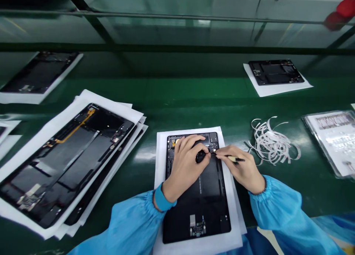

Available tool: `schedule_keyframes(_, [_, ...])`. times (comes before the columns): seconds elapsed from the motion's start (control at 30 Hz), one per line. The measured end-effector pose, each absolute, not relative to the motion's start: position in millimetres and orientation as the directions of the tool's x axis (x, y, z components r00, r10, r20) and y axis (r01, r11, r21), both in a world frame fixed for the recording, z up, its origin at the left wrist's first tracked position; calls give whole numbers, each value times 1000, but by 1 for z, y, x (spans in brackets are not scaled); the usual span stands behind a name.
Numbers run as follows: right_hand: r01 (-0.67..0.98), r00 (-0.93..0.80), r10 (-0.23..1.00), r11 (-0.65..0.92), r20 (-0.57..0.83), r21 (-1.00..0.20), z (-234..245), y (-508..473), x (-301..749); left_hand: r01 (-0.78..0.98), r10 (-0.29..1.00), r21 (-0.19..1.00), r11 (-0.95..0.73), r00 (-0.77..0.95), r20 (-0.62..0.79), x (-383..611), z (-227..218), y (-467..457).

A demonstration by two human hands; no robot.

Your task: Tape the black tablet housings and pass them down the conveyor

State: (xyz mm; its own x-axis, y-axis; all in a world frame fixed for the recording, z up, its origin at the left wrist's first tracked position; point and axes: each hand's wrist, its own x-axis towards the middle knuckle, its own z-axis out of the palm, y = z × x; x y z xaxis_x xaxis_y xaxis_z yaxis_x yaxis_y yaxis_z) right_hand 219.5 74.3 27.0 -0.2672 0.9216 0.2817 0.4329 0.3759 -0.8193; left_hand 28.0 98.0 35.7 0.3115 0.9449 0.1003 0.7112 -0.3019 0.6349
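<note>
An opened black tablet chassis (205,203) lies on a white sheet (161,166) in front of me. My left hand (185,166) rests on its upper part, fingers bent and pinching a small black part near the top right corner. My right hand (244,170) is closed round thin tweezers (234,158), whose tip meets the left fingertips at a small white piece on the chassis. Both arms wear light blue sleeves.
A stack of opened tablets (63,155) on white sheets lies at the left. Another tablet (274,71) sits far right, one more (41,71) far left. A heap of white strips (270,142) and a plastic-covered sheet (335,140) lie on the green belt at the right.
</note>
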Motion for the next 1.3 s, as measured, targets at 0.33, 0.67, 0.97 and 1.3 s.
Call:
schedule_keyframes(0.33, [465,-345,887,445,306,-766,35,83,219,720,943,623,-305,317,95,28,36,98])
schedule_keyframes(0.67, [419,-243,947,297,209,-858,46,91,217,673,940,662,-329,301,161,3,45,100])
schedule_keyframes(0.97, [-16,239,971,17,12,-1000,52,68,229,689,889,561,-458,357,287,-17,26,83])
schedule_keyframes(1.3, [524,-425,763,646,487,-555,73,-14,159,159,889,942,-296,405,211,-36,83,-13])
